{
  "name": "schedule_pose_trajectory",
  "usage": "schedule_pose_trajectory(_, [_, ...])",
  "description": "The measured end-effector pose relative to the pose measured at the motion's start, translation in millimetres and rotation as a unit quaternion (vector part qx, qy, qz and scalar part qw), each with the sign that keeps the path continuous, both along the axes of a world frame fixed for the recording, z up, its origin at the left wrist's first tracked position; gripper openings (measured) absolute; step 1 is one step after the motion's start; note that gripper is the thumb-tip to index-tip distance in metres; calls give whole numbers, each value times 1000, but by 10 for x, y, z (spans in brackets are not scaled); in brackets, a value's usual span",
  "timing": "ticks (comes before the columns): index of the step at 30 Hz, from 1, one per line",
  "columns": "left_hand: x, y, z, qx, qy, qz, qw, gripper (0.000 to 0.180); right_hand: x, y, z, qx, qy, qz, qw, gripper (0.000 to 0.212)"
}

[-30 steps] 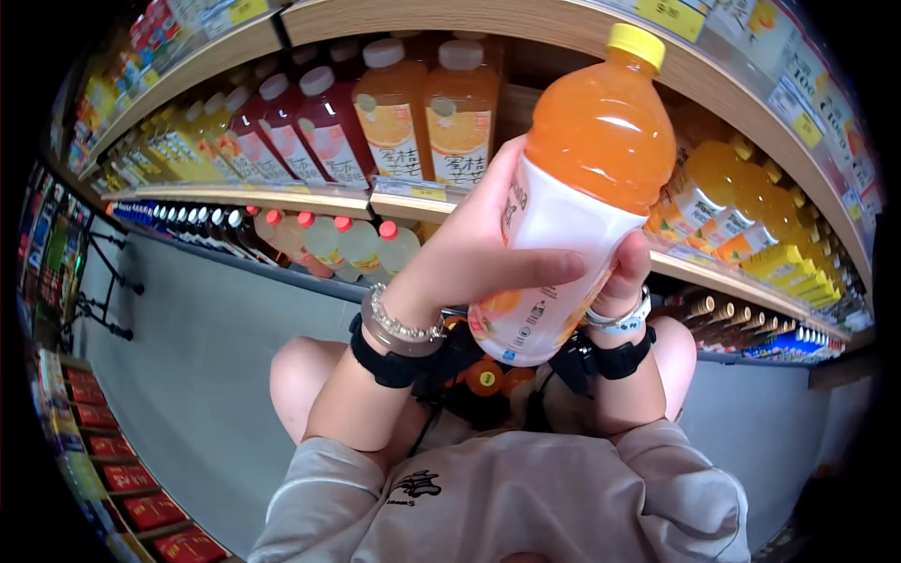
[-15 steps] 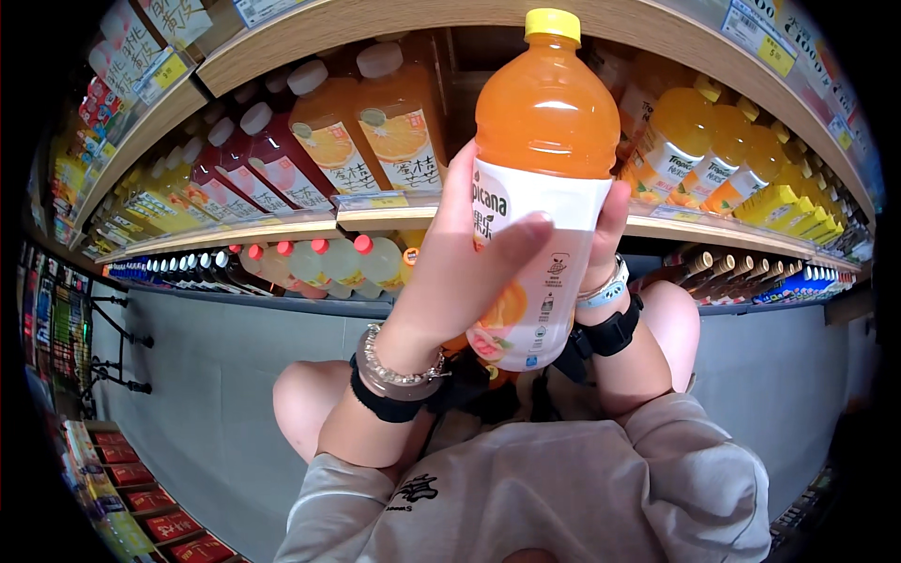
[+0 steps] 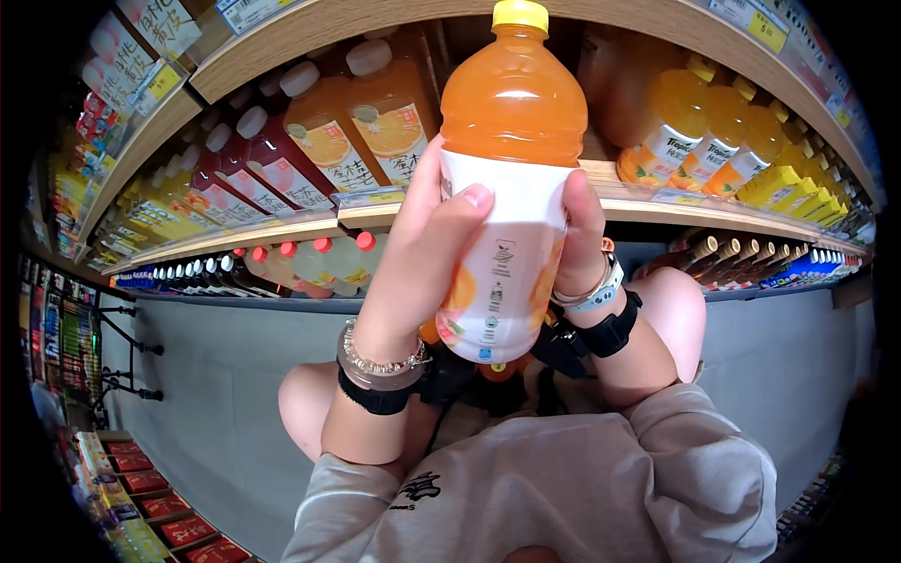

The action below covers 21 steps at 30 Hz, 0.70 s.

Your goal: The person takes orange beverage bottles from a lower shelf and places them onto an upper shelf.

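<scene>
Large orange-juice bottle [image 3: 511, 113] with yellow cap [image 3: 521, 16] is in front of wooden shelf [image 3: 657, 214]. Left hand [image 3: 420, 246] and right hand [image 3: 579, 236] clamped on it from opposite sides. Better press evenly, gently; avoid knocking cap against shelf.

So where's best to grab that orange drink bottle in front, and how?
Probably take the orange drink bottle around its white label, left hand from its left, right hand from its right: that part is broad, while the neck below the yellow cap is narrow.
</scene>
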<state>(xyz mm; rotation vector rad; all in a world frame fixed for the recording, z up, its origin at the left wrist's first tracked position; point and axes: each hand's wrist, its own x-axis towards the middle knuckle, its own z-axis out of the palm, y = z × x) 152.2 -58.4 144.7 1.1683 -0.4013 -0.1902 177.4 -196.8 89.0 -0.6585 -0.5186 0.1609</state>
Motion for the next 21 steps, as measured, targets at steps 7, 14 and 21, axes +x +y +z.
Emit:
schedule_pose_trajectory(7, [6,68,31,12,-40,39,998,52,-22,76,123,-64,5,-84,994,70])
schedule_pose_trajectory(14, [-1,107,64,74,-49,56,994,55,-51,93,186,-83,-7,-109,991,75])
schedule_pose_trajectory(21, [-19,109,73,78,-56,55,994,62,-73,84,195,-129,-33,-161,978,92])
